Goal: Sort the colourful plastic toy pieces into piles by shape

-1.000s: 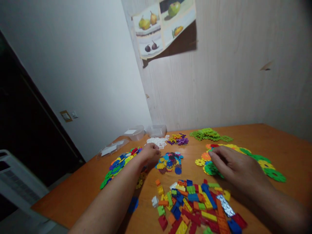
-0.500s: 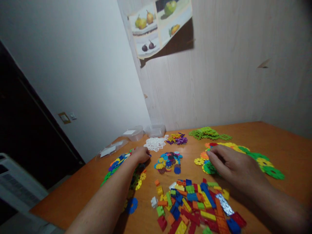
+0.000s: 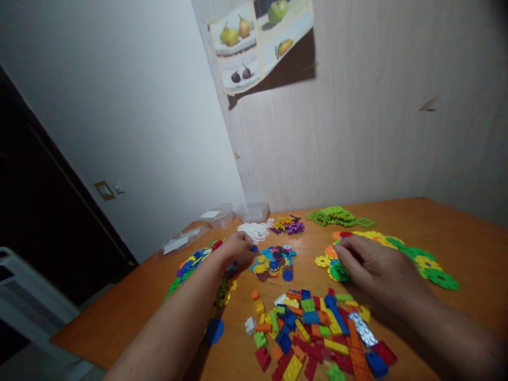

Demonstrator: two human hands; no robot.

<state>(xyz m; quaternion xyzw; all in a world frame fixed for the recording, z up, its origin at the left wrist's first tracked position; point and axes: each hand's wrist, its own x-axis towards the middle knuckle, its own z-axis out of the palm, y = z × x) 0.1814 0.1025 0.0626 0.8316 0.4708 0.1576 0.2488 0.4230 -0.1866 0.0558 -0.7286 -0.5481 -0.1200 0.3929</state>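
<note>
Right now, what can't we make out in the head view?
Head view:
Left hand: its back hides whether it grips the blue piece beside it.
Right hand: its curled fingers hide whether it holds anything.
Left disc pile: partly behind the left forearm.
White labels: too small for any writing.
Orange strip: cut by bottom edge.

The left hand [image 3: 239, 248] is holding a blue disc [image 3: 254, 248] near the white pieces [image 3: 253, 230] and small round discs [image 3: 273, 262]. The right hand [image 3: 371, 262] is partly covering large flower discs [image 3: 425, 262]. Plastic bricks [image 3: 304, 330] are lying in front on the wooden table [image 3: 130, 307], and fruit pictures [image 3: 240, 39] are hanging on the wall [image 3: 357, 132].
</note>
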